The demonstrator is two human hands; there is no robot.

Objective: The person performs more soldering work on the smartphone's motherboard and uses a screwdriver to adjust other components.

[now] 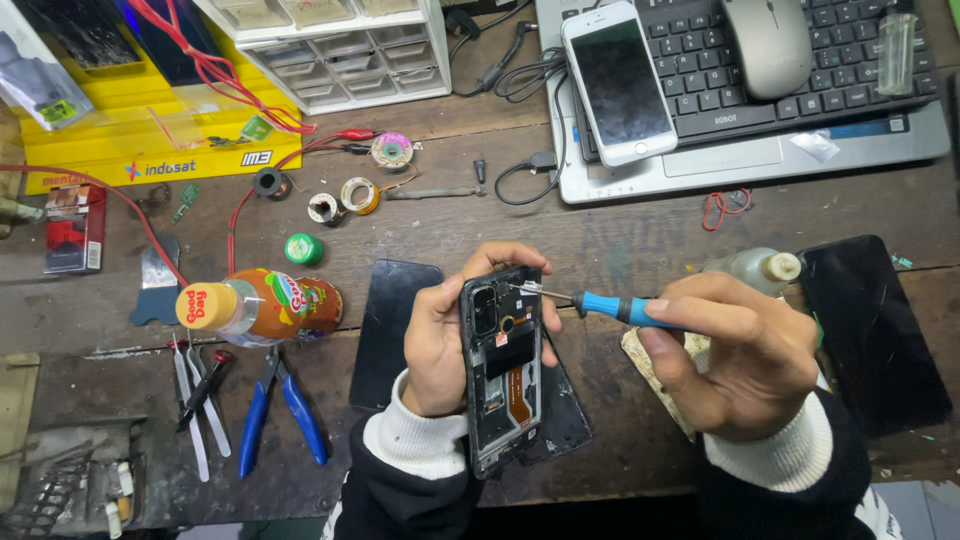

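My left hand (440,335) grips an opened black phone (502,365) upright on its side edge, its back cover off and the inner board showing. My right hand (745,355) holds a blue-handled screwdriver (610,305) whose metal tip touches the phone's top corner near the camera opening. Both hands wear dark sleeves with white cuffs. A black back cover (395,330) lies flat on the wooden table behind my left hand.
A plastic bottle (262,305) lies on its side at left, with blue pliers (280,405) and tweezers (195,395) below it. A white phone (618,80) and a mouse (767,42) rest on a laptop (740,150). A dark screen panel (875,330) lies right.
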